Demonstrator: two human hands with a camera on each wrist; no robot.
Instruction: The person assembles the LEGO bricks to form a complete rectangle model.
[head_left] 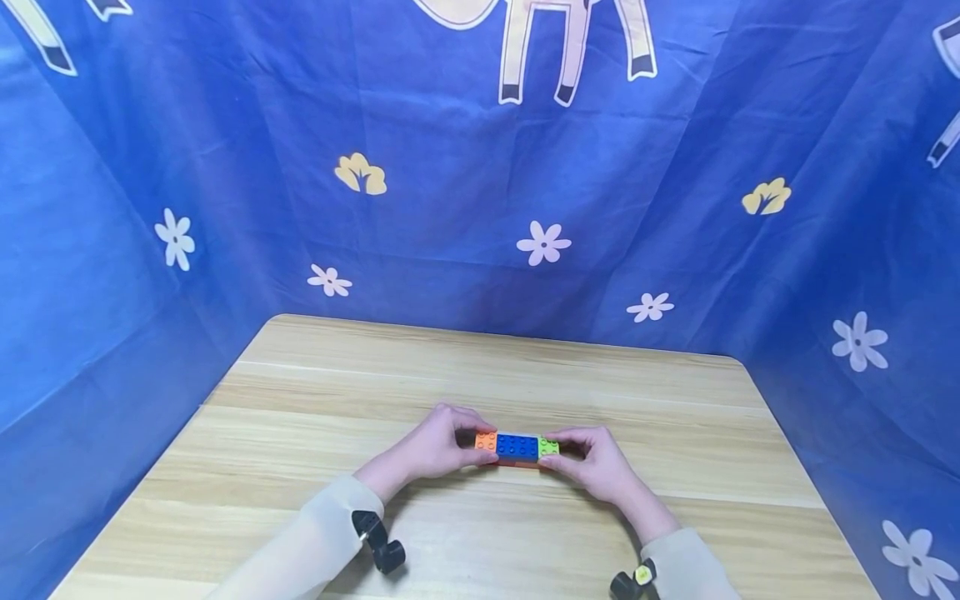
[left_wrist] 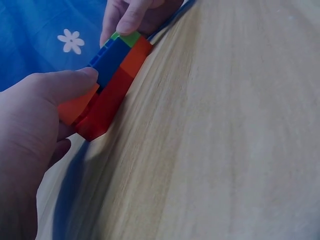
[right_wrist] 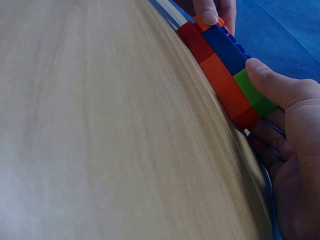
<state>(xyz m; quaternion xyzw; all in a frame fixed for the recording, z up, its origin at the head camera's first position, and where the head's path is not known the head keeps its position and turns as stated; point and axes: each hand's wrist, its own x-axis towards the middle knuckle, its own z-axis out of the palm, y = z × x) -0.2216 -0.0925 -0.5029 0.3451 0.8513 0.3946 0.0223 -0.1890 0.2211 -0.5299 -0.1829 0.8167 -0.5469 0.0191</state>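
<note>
A short two-layer wall of toy building bricks lies on the wooden table in front of me. Its top row has an orange brick (head_left: 486, 439) at the left, a blue brick (head_left: 517, 447) in the middle and a lime green brick (head_left: 550, 447) at the right. Below them sit a red brick (left_wrist: 107, 110) and a longer-looking orange-red brick (right_wrist: 227, 90), side by side. My left hand (head_left: 438, 443) pinches the top orange brick between thumb and fingers. With thumb and fingers, my right hand (head_left: 598, 467) pinches the green brick at the opposite end. Fingertips on the far side are partly hidden.
The light wooden table (head_left: 360, 350) has rounded far corners. Blue cloth (head_left: 450, 250) printed with white flowers and animal legs hangs behind and at both sides. Black wrist cameras (head_left: 382, 546) are strapped over the pale sleeves.
</note>
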